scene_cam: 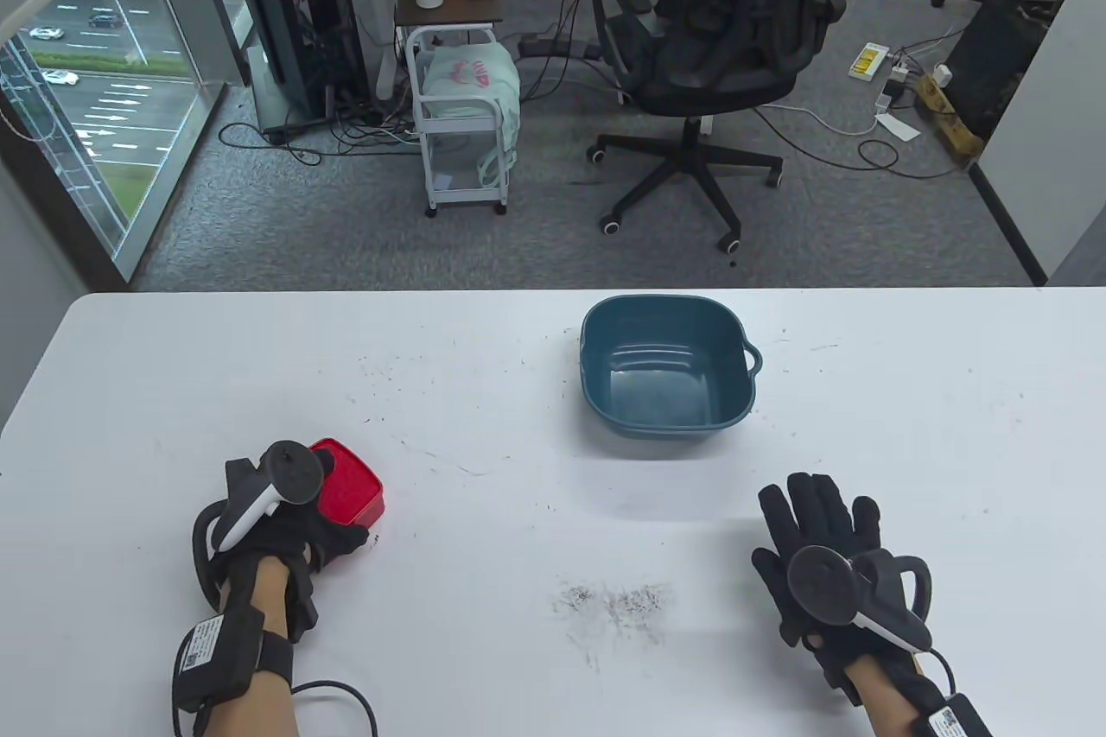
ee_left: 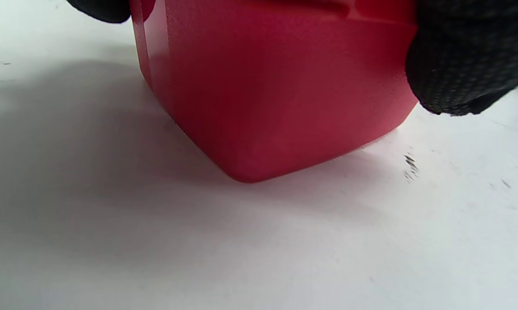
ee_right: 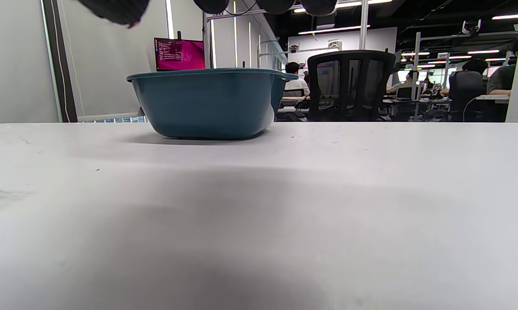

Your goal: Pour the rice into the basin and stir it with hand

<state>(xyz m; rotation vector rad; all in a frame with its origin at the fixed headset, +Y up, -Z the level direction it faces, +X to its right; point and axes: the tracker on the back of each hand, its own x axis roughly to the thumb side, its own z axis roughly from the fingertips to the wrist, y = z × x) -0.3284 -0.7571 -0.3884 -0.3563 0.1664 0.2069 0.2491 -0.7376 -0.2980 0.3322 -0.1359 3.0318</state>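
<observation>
A red square container (scene_cam: 348, 491) stands on the white table at the left, and my left hand (scene_cam: 298, 525) grips it from the near side. In the left wrist view the red container (ee_left: 276, 86) fills the top, with a gloved fingertip (ee_left: 461, 60) curled round its right side. What the container holds stays hidden from view. A teal basin (scene_cam: 665, 365) sits at the table's far middle, with water inside. My right hand (scene_cam: 821, 525) lies flat on the table at the right, fingers spread, holding nothing. The basin (ee_right: 207, 103) stands ahead in the right wrist view.
Dark grains and smudges (scene_cam: 618, 599) are scattered on the table between my hands. Beyond the table's far edge are an office chair (scene_cam: 717, 37) and a white trolley (scene_cam: 462, 123).
</observation>
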